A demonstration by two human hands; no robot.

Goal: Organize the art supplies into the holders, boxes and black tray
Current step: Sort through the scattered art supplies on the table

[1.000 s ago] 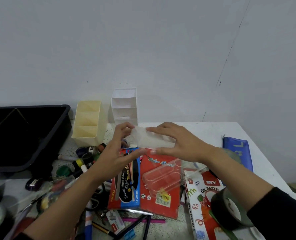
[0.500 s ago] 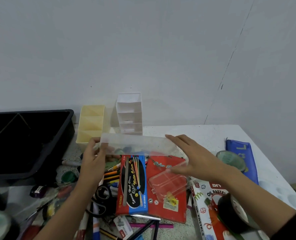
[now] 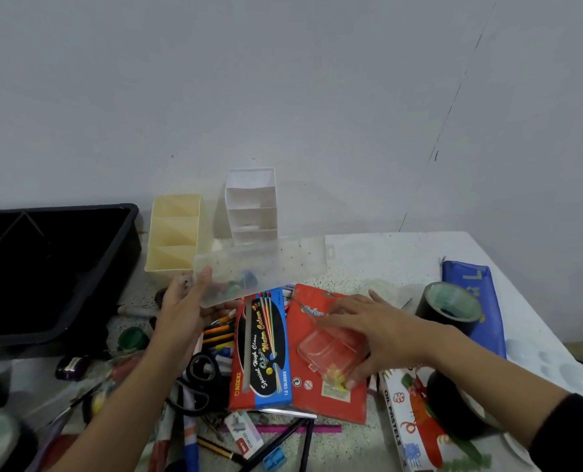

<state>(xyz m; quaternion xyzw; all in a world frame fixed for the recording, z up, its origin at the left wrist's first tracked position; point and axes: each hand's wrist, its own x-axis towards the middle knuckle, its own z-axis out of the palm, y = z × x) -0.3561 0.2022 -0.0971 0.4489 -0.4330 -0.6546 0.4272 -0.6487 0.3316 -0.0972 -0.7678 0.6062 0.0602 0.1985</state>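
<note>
My left hand (image 3: 181, 310) grips the left end of a long clear plastic box (image 3: 266, 267) and holds it above the table, in front of the cream holder (image 3: 177, 233) and the white holder (image 3: 251, 206). My right hand (image 3: 382, 330) reaches down onto a small clear box (image 3: 327, 352) that lies on a red pack (image 3: 327, 400). Its thumb is at the box's near edge and its fingers curl over the far edge. The black tray (image 3: 79, 267) stands at the left.
A blue watercolour pack (image 3: 261, 345) lies beside the red one. Scissors (image 3: 198, 379), pencils and paint pots crowd the left front. An oil pastels box (image 3: 409, 420), a black tape roll (image 3: 450, 304) and a blue pouch (image 3: 470, 291) are at the right.
My right hand let go of the long clear box and dropped onto the small clear box. My left hand now holds the long box alone, shifted left.
</note>
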